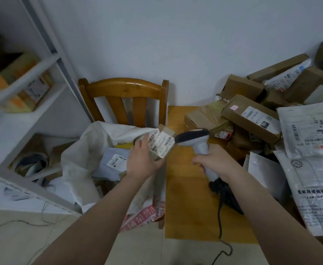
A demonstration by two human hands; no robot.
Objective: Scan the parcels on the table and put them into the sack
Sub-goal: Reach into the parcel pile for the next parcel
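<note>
White shelving [28,119] fills the left side of the frame, with boxes on its upper and lower levels. The wooden table [187,197] runs from the centre to the lower right. Its right half is buried under a heap of parcels [252,119], brown cartons at the back and white mailer bags [307,131] toward the right edge. Left of the table, in the middle of the frame, the white woven sack [76,161] stands open with a grey mailer [114,161] lying label-up inside it. A wooden chair [126,88] stands behind the sack against the wall. Your right hand [214,161] has its fingers wrapped round the handle of the grey scanner [195,138], above the bare table top just right of centre. The scanner's dark head is turned left, and its black cable [220,217] trails down over the table toward the bottom edge. Your left hand [141,159] grips a small parcel [161,144], thumb and fingers curled round its lower end. You hold it above the gap between the sack's mouth and the table's left edge. Its white label faces up, right beside the scanner's head.
</note>
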